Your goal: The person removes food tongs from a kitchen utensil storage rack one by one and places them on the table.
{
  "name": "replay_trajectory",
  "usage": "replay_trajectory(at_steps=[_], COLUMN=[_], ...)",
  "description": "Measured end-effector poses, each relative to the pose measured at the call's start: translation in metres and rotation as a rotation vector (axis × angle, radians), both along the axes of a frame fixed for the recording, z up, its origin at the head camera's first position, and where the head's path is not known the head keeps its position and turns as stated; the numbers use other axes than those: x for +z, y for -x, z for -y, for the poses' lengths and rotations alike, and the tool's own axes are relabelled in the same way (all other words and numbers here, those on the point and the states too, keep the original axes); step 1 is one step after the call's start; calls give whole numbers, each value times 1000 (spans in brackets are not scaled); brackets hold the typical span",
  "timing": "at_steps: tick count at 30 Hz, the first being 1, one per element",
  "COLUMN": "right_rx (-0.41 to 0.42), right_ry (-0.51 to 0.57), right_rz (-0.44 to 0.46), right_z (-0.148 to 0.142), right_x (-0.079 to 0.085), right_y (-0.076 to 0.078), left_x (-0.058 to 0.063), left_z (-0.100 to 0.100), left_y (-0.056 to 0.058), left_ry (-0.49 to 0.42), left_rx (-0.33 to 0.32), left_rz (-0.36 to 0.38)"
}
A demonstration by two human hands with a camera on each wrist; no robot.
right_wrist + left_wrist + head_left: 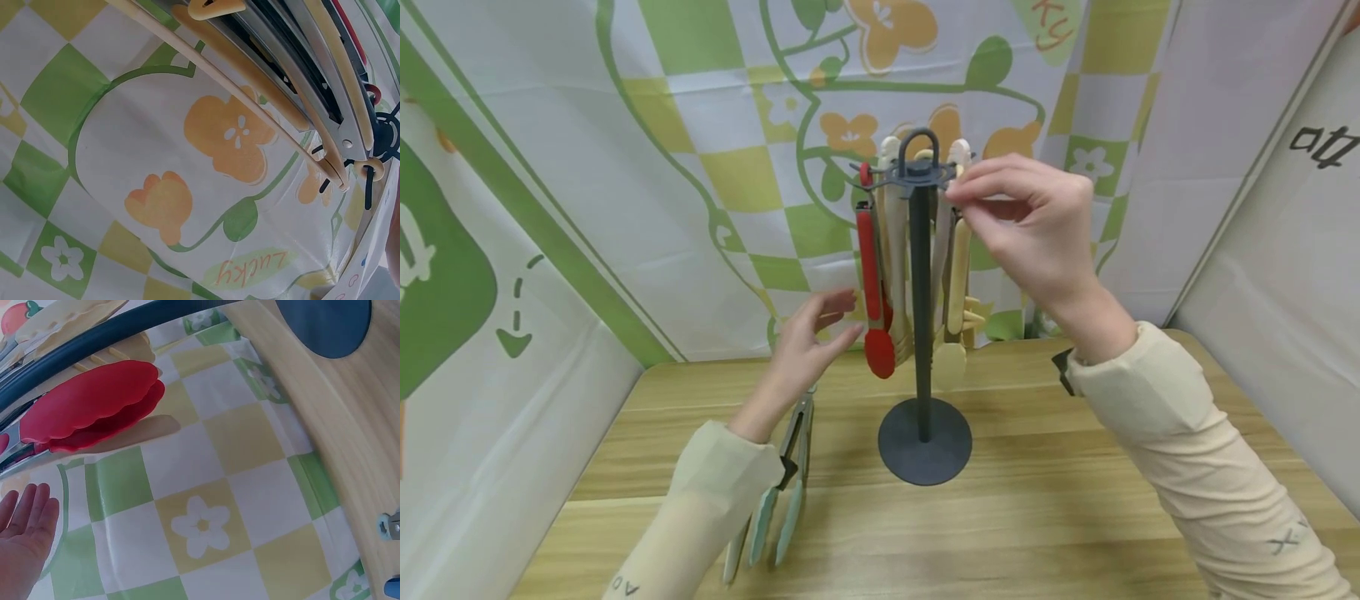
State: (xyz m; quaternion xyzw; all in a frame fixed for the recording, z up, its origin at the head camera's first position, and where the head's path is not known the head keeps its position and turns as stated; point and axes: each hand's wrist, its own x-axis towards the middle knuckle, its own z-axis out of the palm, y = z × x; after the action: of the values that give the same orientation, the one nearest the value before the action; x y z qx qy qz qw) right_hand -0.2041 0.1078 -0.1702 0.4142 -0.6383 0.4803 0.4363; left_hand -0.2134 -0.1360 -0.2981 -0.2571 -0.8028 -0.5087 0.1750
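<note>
A dark utensil stand [921, 317] rises from its round base, with several utensils hanging from the hooks at its top. Red-tipped tongs [871, 275] hang on its left side, heads down. My left hand [808, 337] is just left of them, fingers extended; the left wrist view shows the palm [28, 534] below the red tong heads [94, 403]. On the right side hang pale yellow tongs [958, 283], whose ring [370, 169] sits on a hook. My right hand [1037, 221] is raised beside that hook, fingertips overlapping it in the head view; no fingers appear around the ring in the right wrist view.
Teal-tipped tongs [788, 492] lie on the wooden table [1045, 500] under the left forearm, beside another pale utensil end [733, 554]. Patterned cloth [715, 167] hangs close behind the stand, and white side panels [1285, 275] flank the table.
</note>
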Motion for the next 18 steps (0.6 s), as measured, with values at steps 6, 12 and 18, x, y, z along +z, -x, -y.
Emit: replay_trajectory(at_steps=[6, 12, 18], right_rx=[7, 3, 7], right_ry=[9, 12, 35], right_rz=[14, 42, 79], right_z=[-1, -2, -3], right_x=[0, -1, -1], right_y=[1, 1, 2], left_x=[2, 5, 5], left_z=[-3, -6, -10], left_y=[2, 4, 5], left_ry=[-21, -43, -67], left_rx=[-24, -18, -26], left_rz=[-2, 15, 22])
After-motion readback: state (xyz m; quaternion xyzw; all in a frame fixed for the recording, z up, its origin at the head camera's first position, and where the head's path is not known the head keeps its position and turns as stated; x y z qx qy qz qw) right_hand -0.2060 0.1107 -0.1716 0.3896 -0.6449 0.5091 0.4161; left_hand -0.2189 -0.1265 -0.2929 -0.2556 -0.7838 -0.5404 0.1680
